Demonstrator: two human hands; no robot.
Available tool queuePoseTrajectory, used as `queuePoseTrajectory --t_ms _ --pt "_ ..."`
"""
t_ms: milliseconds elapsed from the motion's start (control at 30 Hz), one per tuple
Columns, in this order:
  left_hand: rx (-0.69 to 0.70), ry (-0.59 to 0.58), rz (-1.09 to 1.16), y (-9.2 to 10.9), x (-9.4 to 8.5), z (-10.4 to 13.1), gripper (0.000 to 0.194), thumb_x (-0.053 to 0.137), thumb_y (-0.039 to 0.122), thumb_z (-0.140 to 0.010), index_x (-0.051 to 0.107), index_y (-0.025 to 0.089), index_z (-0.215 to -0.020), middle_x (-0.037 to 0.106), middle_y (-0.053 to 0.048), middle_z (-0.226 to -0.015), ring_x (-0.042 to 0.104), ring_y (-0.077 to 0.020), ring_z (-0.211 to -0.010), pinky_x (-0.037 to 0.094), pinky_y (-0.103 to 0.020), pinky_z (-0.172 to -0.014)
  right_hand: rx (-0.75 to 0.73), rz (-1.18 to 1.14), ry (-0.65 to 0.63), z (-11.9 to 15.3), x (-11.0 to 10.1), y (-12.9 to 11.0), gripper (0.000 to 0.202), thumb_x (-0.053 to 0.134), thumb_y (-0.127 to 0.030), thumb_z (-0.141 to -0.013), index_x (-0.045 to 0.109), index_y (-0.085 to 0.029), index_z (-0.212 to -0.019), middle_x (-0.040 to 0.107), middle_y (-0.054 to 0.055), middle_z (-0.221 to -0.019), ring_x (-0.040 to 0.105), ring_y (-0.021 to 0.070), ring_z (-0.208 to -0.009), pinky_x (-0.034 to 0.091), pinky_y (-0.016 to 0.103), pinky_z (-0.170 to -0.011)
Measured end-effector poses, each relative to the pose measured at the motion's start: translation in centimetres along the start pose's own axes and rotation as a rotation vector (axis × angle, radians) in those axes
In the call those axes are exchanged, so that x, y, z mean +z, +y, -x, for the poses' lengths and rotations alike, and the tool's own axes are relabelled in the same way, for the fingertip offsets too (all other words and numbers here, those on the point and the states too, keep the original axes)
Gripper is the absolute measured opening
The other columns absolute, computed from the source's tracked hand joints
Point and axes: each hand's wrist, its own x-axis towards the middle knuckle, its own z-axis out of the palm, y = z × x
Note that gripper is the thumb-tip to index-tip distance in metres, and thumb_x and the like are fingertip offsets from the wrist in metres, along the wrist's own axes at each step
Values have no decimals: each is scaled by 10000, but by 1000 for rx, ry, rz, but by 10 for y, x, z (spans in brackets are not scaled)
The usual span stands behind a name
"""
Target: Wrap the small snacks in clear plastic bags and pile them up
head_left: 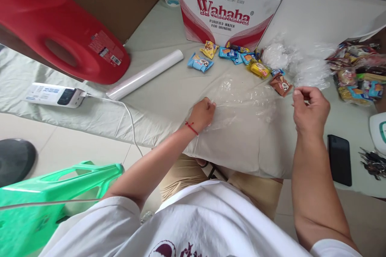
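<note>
Film (241, 102), one clear piece, lies on the bench (169, 96) between two hands.
I have the left hand (203, 112) closed on its left edge, while the right hand's (312, 110) fingers are pinched narrow just beside one brown packet (281, 84); I cannot tell if they grip anything. I count one phone (339, 160), one power bank (54, 95) and one roll (147, 74); the blue and yellow packets (258, 69) overlap too much to total. Frame edge cuts off the red jug (90, 44). The film looks see-through, crinkled and shiny, its far outline hard to make out.
</note>
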Motion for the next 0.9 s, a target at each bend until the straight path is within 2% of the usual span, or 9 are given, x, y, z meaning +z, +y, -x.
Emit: queuePoseTrajectory --t_ms 67,133,200,333,400,500,600,733,900 --pt "21 22 -62 1 2 2 164 545 319 -983 453 251 -865 540 56 -548 526 -164 -444 389 -301 -568 -142 -9 -142 -5 1 -29 294 555 -415 -1010 752 -228 -1124 730 94 -1100 680 211 -953 547 328 -806" --pt "38 46 -120 3 3 4 179 597 312 -954 449 253 -872 541 54 -571 557 -177 -498 397 -304 -593 -276 13 -477 -4 11 -56 274 616 -324 -968 757 -232 -1184 731 89 -1159 688 223 -993 547 338 -852" --pt "42 72 -160 5 3 7 191 622 315 -942 456 250 -873 559 40 -606 595 -191 -566 413 -306 -619 -329 106 -744 2 24 -75 410 671 -253 -908 718 -225 -1315 713 107 -1243 691 241 -1009 540 341 -856" --pt "38 83 -155 6 3 10 195 605 349 -960 467 244 -872 572 24 -626 610 -197 -609 419 -305 -628 -323 281 -1014 25 43 -93 485 708 -231 -890 693 -255 -1374 740 78 -1078 687 259 -938 519 336 -801" --pt "38 67 -132 4 4 11 181 621 335 -946 469 245 -905 545 42 -592 582 -191 -576 405 -301 -611 -381 294 -1006 37 50 -98 436 714 -249 -904 715 -244 -1340 728 94 -1070 663 291 -1008 529 371 -839" --pt "44 41 -64 0 3 8 233 672 275 -890 478 240 -1014 541 63 -604 560 -175 -565 397 -286 -594 -488 179 -855 56 62 -103 483 699 -319 -941 671 -190 -1405 651 155 -1338 560 344 -1252 508 486 -1039" --pt "57 58 54 -6 -6 -3 372 730 227 -818 481 230 -1093 578 59 -710 556 -147 -611 417 -258 -595 -520 66 -766 79 75 -101 613 649 -424 -988 558 -151 -1530 474 176 -1603 362 366 -1507 352 584 -1241" --pt "61 72 223 -11 -31 -27 501 767 129 -725 484 225 -1127 581 52 -856 510 -92 -622 422 -215 -568 -498 72 -778 115 79 -103 615 574 -424 -1036 491 -169 -1590 359 149 -1709 225 353 -1614 222 633 -1312" --pt "38 -172 346 -5 -56 -56 616 790 47 -666 500 207 -1186 586 33 -932 541 -68 -635 479 -212 -595 -500 -11 -829 144 68 -124 642 582 -391 -1042 444 -143 -1618 392 167 -1691 268 339 -1612 311 589 -1299"
